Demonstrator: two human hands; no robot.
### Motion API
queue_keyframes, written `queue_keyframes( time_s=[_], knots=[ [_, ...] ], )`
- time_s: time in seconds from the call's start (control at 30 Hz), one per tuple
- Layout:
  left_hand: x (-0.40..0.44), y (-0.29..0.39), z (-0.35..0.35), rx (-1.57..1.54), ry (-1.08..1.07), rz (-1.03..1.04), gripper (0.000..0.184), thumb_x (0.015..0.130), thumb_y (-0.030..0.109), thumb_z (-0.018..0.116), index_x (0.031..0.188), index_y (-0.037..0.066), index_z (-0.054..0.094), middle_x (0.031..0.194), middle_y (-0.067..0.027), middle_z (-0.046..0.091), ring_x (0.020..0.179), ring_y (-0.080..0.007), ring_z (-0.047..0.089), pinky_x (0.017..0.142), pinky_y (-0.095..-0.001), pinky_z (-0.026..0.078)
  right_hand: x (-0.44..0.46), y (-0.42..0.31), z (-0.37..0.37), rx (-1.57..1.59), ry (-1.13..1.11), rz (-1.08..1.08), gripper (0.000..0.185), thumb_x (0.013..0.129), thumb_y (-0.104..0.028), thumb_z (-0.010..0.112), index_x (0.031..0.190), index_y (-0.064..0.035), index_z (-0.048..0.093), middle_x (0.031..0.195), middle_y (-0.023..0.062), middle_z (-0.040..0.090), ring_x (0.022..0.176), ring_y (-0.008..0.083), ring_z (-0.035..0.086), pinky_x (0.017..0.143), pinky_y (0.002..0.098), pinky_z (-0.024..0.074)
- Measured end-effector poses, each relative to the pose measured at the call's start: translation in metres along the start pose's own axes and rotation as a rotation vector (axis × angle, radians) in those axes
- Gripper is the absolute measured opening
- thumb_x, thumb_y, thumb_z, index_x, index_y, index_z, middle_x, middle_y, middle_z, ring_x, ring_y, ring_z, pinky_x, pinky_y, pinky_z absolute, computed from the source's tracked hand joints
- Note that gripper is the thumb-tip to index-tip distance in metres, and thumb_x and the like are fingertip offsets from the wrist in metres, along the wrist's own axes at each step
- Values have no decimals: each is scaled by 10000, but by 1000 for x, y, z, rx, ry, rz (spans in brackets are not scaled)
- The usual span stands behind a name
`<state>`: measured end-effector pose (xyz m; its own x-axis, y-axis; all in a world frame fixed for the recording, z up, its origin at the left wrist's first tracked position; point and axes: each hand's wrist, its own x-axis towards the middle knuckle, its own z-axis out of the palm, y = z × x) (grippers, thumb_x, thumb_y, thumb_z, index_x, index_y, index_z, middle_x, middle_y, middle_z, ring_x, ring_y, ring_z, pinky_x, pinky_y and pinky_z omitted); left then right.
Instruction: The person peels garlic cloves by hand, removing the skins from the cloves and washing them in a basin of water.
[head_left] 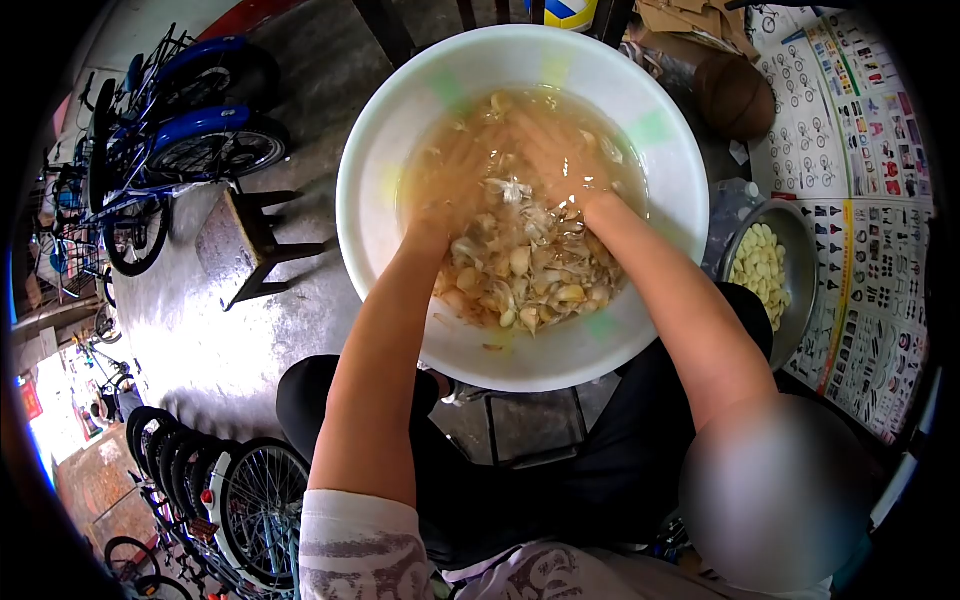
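I'd call the garlic cloves [519, 261] light, slippery, best cupped from below; left hand [455, 178], right hand [556, 160] look spread, submerged.

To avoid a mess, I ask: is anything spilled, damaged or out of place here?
Nothing stands out. The water and garlic are within the basin; the peeled cloves are inside the bowl. No damage shows.

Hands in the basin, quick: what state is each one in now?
Left hand: open, submerged; grip underneath can't be told.
Right hand: open, submerged; same.
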<state>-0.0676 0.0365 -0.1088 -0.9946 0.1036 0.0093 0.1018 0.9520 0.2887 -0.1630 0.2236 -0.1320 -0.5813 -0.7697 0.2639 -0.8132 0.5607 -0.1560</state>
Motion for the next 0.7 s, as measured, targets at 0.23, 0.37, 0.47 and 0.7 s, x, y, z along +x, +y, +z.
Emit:
queue_keyframes(
  time_s=[0.23,0.37,0.47,0.7],
  knots=[
    [7,4,-8,3,-133,-106,731,841,397,664,1491,223,378,1503,-54,417,1407,-254,338,1117,-479,297,18,-16,-32,167,-98,165,599,806,-163,666,1378,-139,490,1438,27,445,1250,269,507,1028,436,464],
    [4,4,-4,85,-95,-56,742,829,411,674,1484,209,387,1500,-61,420,1405,-255,342,1122,-476,292,11,-7,-3,-38,-48,56,670,796,-176,676,1424,-129,447,1482,52,413,1320,267,454,1063,438,435],
    [2,-1,5,100,-14,-10,751,820,421,681,1478,199,394,1498,-66,422,1403,-256,345,1125,-475,289,4,-8,-2,-210,-28,-6,745,787,-214,687,1469,-127,401,1549,65,344,1414,255,349,1121,442,371],
    [1,-8,10,151,-8,6,800,796,442,701,1479,169,387,1509,-74,409,1409,-255,342,1135,-469,280,2,-4,-10,-138,-132,-35,783,777,-337,694,1475,-131,405,1585,60,294,1463,252,266,1129,444,334]
  ],
)
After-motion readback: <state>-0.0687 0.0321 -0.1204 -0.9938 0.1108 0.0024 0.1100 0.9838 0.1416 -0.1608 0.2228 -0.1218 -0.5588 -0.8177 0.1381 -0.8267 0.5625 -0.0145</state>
